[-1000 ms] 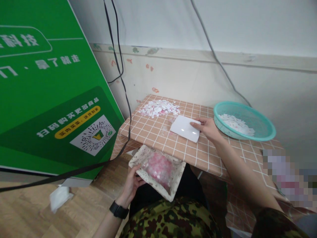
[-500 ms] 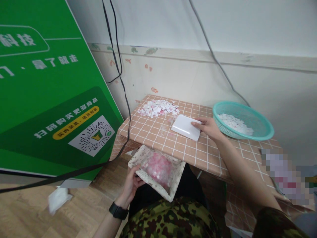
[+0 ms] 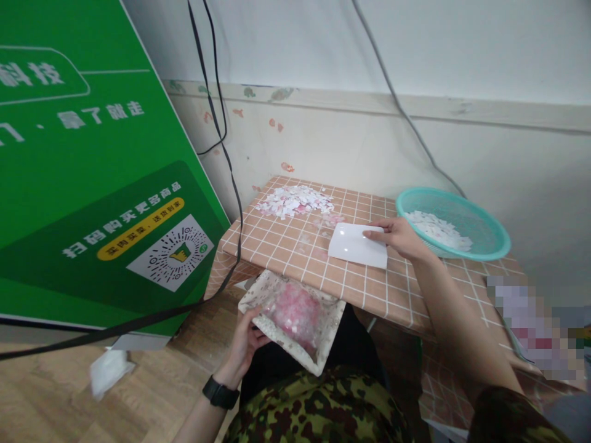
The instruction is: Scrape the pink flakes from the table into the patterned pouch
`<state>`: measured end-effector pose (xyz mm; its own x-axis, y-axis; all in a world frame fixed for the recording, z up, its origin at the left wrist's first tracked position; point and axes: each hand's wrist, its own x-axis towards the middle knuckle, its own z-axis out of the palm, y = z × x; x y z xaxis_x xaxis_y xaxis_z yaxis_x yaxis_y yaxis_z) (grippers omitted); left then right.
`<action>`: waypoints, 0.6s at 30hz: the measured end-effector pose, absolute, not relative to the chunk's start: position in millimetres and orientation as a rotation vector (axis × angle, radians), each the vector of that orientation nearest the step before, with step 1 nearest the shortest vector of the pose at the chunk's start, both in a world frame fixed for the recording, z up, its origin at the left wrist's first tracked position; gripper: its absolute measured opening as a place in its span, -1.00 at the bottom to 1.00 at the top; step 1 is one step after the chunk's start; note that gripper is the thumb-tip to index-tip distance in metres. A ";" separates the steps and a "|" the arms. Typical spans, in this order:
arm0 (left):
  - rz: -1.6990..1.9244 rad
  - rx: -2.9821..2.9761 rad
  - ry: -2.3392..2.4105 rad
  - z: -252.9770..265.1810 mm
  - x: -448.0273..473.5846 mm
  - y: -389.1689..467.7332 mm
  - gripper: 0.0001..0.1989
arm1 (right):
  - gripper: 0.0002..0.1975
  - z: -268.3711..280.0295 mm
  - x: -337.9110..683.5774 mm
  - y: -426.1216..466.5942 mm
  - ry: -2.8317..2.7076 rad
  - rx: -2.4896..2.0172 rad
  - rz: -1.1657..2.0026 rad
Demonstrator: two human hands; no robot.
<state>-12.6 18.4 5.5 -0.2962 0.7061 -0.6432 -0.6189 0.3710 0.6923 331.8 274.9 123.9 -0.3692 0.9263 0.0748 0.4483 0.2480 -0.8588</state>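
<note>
My left hand (image 3: pixel 252 338) is closed on the near left rim of a patterned box-shaped tray (image 3: pixel 281 329), held tilted just below the table's front edge. Pink and whitish powdery bits (image 3: pixel 298 311) lie inside it. Over the table, my right hand (image 3: pixel 397 237) pinches the right part of a white, glossy, slightly curved sheet (image 3: pixel 353 246). Left of the sheet, pinkish dust (image 3: pixel 330 219) is scattered on the cloth. A heap of small white and pink flakes (image 3: pixel 295 201) lies farther back on the left.
A turquoise mesh basket (image 3: pixel 480 237) holding white pieces (image 3: pixel 438 231) stands right of my right hand. The table (image 3: pixel 295 249) wears a brown checked cloth. A green sign panel (image 3: pixel 115 154) and a hanging black cable (image 3: pixel 233 178) are at left. A white packet (image 3: pixel 109 369) lies on the floor.
My right hand has moved the white sheet a little to the right and nearer to me, turning it slightly. More pinkish dust shows behind it. My left hand and the tray stay in place.
</note>
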 end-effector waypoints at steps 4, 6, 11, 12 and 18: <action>1.301 0.082 1.356 7.2 -12.1 18.9 -0.51 | -0.54 120.2 327.6 274.9 -1.906 -1.244 1.014; 1.300 0.083 1.357 7.3 -12.2 18.9 -0.52 | -0.56 120.3 325.5 273.3 -1.927 -1.253 1.016; 1.303 0.099 1.326 6.3 -12.6 18.1 -0.54 | -0.57 124.0 328.8 270.1 -1.957 -1.266 1.170; 1.305 0.104 1.317 6.0 -12.6 17.9 -0.54 | -0.56 124.4 330.6 270.4 -1.935 -1.273 1.180; 1.303 0.092 1.330 4.8 -12.6 18.3 -0.54 | -0.58 122.7 326.3 265.0 -1.918 -1.257 1.244</action>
<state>-12.6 18.3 4.8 -0.2864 0.7145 -0.6383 -0.6237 0.3667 0.6903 326.3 265.0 122.7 -0.4293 0.9015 -0.0546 0.4173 0.1443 -0.8972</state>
